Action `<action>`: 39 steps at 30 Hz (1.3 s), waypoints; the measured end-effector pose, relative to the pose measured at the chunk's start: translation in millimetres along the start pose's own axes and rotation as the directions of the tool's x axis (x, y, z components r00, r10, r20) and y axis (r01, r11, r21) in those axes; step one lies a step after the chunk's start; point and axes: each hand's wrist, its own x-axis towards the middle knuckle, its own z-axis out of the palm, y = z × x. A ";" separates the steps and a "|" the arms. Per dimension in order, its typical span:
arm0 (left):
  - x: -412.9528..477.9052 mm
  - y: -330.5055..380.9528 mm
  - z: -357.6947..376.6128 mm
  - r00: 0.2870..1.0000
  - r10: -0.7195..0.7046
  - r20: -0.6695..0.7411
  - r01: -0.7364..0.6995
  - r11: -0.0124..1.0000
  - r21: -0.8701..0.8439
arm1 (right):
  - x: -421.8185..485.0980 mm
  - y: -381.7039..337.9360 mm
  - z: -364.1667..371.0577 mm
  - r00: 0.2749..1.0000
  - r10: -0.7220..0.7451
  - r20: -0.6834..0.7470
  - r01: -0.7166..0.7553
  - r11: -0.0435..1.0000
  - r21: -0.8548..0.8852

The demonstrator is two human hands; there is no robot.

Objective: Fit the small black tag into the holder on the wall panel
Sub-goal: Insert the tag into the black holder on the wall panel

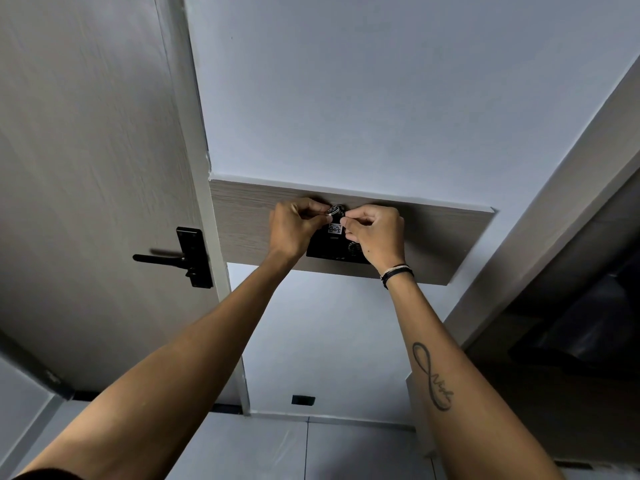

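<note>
The small black tag (pixel 335 226) looks light and stiff, best pinched by its edges; it carries a white label and a metal key ring (pixel 334 211); both the left hand (pixel 294 226) and right hand (pixel 375 233) pinch it against the black holder (pixel 332 249) on the wood wall panel (pixel 446 237).

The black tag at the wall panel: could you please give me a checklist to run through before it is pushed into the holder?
1. Both hands on the tag: ok. Left hand and right hand pinch the black tag from either side.
2. Tag in front of the holder: ok.
3. Metal ring free of the slot: cannot tell, fingers hide it.
4. Tag seated: not ok, its white label is tilted.
5. Wood panel flat on the wall: ok.
</note>
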 end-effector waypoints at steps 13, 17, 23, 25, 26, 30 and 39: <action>-4.1 1.5 1.5 0.999 0.032 -0.022 -0.030 0.996 0.085 | -5.4 1.3 0.8 0.999 -0.032 -0.008 0.032 0.999 -0.012; -5.3 1.9 1.1 0.999 0.034 -0.027 -0.032 0.996 0.086 | -5.7 2.6 2.3 0.999 -0.036 -0.019 0.035 0.999 -0.025; -4.5 2.2 0.6 0.999 0.038 -0.016 -0.036 0.993 0.109 | -5.1 4.2 2.9 0.998 -0.052 -0.021 0.051 0.996 -0.072; -4.0 2.0 0.0 0.999 0.044 -0.012 -0.042 0.993 0.113 | -5.4 4.6 3.8 0.997 -0.068 -0.027 0.065 0.993 -0.102; -4.2 1.7 0.0 0.999 0.053 -0.013 -0.051 0.991 0.122 | -6.0 4.6 3.9 0.997 -0.076 -0.031 0.072 0.991 -0.117; -6.4 1.6 1.8 0.997 0.080 -0.021 -0.076 0.986 0.149 | -8.2 4.2 3.0 0.993 -0.111 -0.037 0.103 0.982 -0.158; -11.4 -2.3 5.6 0.990 0.137 -0.046 -0.120 0.957 0.265 | -14.8 4.7 3.9 0.980 -0.195 -0.044 0.175 0.943 -0.282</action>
